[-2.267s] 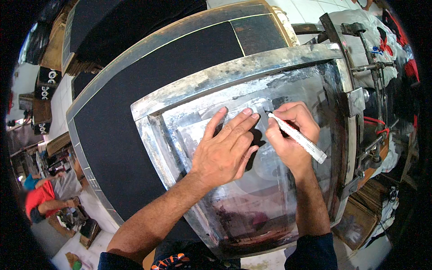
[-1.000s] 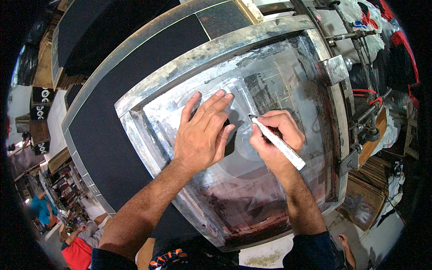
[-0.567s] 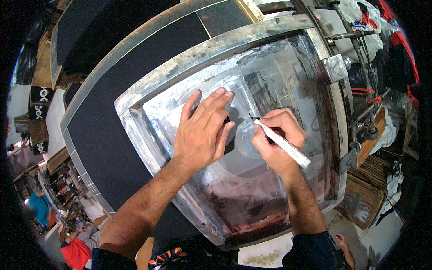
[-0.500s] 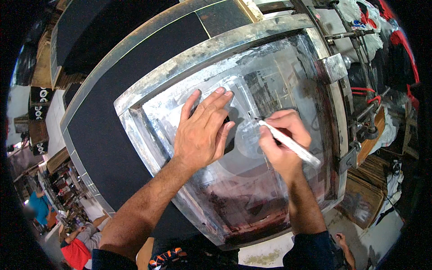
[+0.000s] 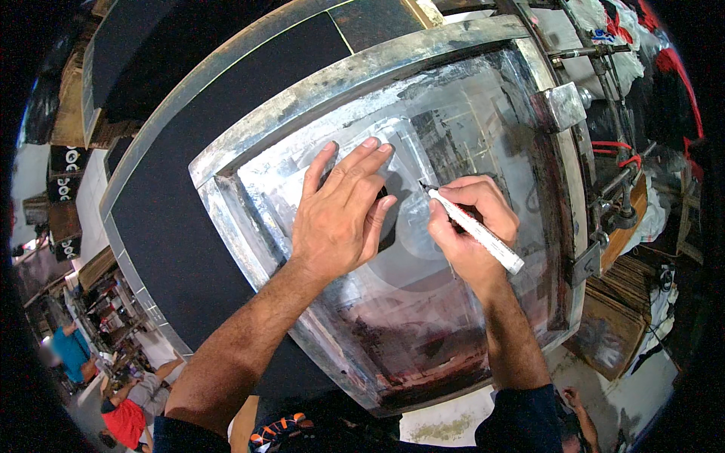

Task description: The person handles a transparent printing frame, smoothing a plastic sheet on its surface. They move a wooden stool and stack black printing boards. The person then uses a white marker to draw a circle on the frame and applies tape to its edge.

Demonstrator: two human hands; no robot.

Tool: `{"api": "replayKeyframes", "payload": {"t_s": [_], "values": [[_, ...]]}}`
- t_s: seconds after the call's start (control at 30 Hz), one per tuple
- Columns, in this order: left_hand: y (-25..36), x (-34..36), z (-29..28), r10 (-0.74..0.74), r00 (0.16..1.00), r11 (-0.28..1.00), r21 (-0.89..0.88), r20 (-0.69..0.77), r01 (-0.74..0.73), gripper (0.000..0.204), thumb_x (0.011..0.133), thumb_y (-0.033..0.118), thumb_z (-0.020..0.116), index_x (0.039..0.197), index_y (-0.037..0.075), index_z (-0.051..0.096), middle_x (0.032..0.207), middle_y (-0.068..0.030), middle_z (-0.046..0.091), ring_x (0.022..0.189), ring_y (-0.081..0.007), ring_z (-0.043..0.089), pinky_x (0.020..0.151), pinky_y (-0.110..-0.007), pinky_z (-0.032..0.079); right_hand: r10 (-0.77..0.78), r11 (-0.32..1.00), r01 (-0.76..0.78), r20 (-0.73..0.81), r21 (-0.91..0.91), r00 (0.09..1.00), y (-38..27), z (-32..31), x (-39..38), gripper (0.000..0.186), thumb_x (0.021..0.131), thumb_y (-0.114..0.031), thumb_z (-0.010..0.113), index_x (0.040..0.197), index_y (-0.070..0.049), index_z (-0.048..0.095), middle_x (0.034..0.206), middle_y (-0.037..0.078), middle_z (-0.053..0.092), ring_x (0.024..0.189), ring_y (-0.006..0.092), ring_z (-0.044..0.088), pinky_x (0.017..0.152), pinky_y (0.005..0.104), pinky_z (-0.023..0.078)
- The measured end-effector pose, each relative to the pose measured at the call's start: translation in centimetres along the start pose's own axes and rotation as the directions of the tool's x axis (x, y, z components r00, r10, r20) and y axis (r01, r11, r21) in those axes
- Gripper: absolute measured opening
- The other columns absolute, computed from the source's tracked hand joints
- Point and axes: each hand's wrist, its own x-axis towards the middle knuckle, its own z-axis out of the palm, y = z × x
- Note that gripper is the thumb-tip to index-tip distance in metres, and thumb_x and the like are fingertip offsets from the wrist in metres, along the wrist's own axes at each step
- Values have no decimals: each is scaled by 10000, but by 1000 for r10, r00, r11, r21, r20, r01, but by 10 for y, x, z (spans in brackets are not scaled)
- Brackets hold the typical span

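Note:
A large metal-framed printing screen (image 5: 483, 317) with a grey, stained mesh lies in front of me. My left hand (image 5: 340, 208) rests on the mesh, fingers stretched out and slightly spread, thumb alongside. Dark patches show beside the thumb and between the fingers; whether an object lies under the palm I cannot make out. To its right, my right hand (image 5: 477, 226) grips a white marker (image 5: 483, 235) like a pen. Its black tip points up and left, at or just above the mesh, near a pale rectangular outline.
Metal clamps (image 5: 563, 109) and rods hold the frame's right side. A black-covered board (image 5: 177, 249) extends under and left of the screen. Stacked cardboard (image 5: 612, 317) stands at right. Two people, one in a blue shirt (image 5: 73, 355) and one in red (image 5: 124, 423), are at lower left.
My right hand has shifted the marker slightly up and left, its tip moving across the mesh area. My left hand has stayed nearly in place.

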Motion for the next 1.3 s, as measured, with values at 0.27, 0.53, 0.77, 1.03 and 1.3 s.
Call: {"api": "replayKeyframes", "payload": {"t_s": [0.27,0.53,0.77,1.03,1.3], "values": [[0,0,0,0,1000,1000,-9,-12,0,142,926,114,642,1029,51,567,1378,-121,609,1367,-289,517,1162,-539,288,42,996,-44,29,75,999,3,-10,-7,212,699,38,770,860,-18,645,872,131,676,762,233,676,648,313,543],[0,0,0,-6,1000,999,33,0,6,171,919,154,687,1030,72,585,1371,-85,602,1374,-234,504,1174,-521,294,77,997,-77,-6,-13,997,-3,-33,-42,258,704,-4,776,896,-51,610,891,142,673,751,247,668,654,323,542],[0,0,1,0,1000,1000,22,-6,0,123,958,159,628,1024,64,584,1364,-114,615,1366,-268,518,1174,-525,283,37,999,-36,28,-30,999,-5,-32,-48,261,650,20,773,843,-44,611,845,135,678,741,273,678,652,347,555],[-1,-1,2,11,1000,999,45,-6,-10,153,938,148,665,1044,79,580,1361,-90,605,1377,-238,499,1185,-520,280,61,997,-59,49,-43,997,-5,-31,-47,249,650,22,779,831,-34,616,842,132,676,738,266,673,648,345,552],[1,-1,0,0,1000,1000,18,-6,0,103,965,136,607,1027,56,587,1372,-126,615,1372,-278,514,1172,-523,284,70,998,-70,61,6,996,-3,-32,-47,233,652,25,766,831,-34,628,829,126,668,730,253,668,650,338,548]]}}
